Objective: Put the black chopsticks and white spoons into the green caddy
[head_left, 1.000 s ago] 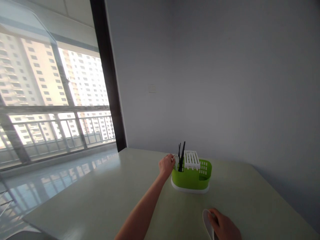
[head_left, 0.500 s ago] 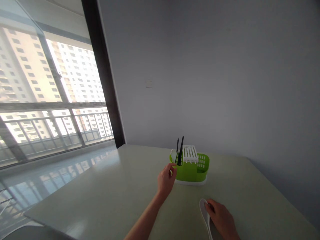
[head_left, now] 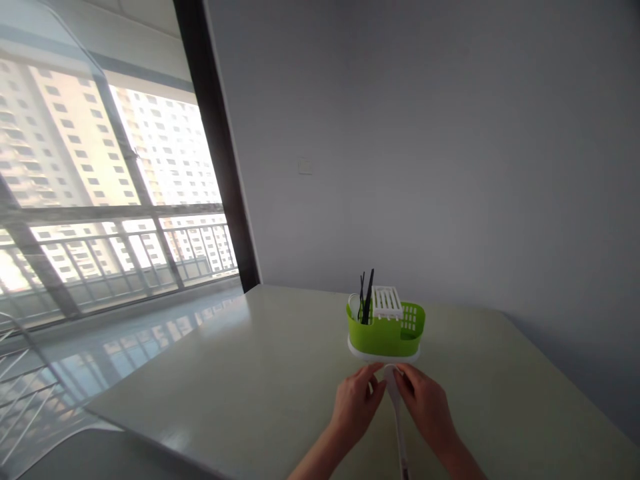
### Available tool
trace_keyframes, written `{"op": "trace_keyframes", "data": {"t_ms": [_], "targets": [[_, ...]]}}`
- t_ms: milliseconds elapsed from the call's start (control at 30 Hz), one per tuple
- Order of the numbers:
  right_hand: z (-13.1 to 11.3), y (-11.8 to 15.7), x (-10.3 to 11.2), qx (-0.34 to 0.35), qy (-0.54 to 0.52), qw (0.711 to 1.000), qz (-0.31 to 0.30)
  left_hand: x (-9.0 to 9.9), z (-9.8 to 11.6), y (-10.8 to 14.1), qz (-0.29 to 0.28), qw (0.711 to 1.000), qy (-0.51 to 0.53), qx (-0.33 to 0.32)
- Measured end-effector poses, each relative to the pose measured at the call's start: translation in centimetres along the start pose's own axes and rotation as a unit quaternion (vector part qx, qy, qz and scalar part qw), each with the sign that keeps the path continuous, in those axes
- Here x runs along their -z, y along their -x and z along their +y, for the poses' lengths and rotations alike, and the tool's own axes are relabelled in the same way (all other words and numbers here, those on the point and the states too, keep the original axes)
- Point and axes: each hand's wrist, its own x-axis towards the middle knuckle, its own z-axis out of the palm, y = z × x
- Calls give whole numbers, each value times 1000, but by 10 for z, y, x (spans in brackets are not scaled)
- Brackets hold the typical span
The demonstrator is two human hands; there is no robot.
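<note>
White spoon [head_left: 395,400], long-handled, lies on the pale table [head_left: 225,393] just in front of a green cutlery caddy [head_left: 386,335]. Both hands meet at its far end: the left hand [head_left: 356,405] and right hand [head_left: 425,403] each pinch it with fingertips, neither clenched. The caddy holds black chopsticks [head_left: 367,301] and another white spoon [head_left: 354,307], upright, beside a white slotted rack [head_left: 387,301]. A sound approach, judging by this: steady the spoon in one hand, keep it upright, and clear the chopsticks.
</note>
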Motion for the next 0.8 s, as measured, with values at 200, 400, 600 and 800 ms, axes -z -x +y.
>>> {"op": "trace_keyframes", "data": {"t_ms": [200, 400, 600, 800], "targets": [[-22, -10, 0, 105, 5, 994, 32, 16, 9, -2, 32, 999, -29, -24], [-20, -10, -10, 110, -3, 993, 35, 15, 7, -2, 36, 998, -25, -34], [-10, 0, -8, 95, -54, 993, 41, 17, 8, -3, 66, 996, -21, -60], [17, 17, -16, 33, -59, 993, 96, 69, 11, -51, 243, 950, -118, -155]]}}
